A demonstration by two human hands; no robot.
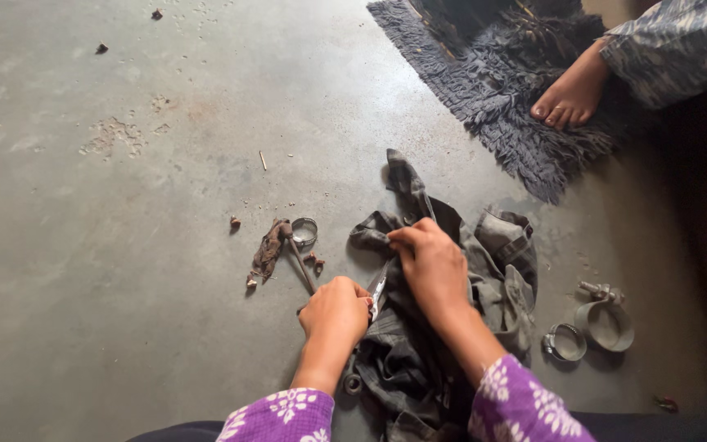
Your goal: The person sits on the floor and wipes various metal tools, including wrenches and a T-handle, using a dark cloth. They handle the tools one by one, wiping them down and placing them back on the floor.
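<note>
Scissors (pixel 378 290) point up-right into the grey cloth (pixel 419 344) — your left hand (pixel 335 315) grips them closed, your right hand (pixel 431 262) pinches a fold.

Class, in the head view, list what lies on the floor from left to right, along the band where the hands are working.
Brown rag scrap → small metal ring → left hand → right hand → grey cloth → small hose clamp → large hose clamp.

A crumpled garment (pixel 452 311) lay on the floor (pixel 124 245) under both hands. Left of it lay a rod (pixel 300 263), a ring clamp (pixel 304 232) and a rag scrap (pixel 268 250). Two hose clamps (pixel 591 327) lay to its right. A rug (pixel 501 98) lay behind, a bare foot (pixel 570 92) resting on it.
</note>
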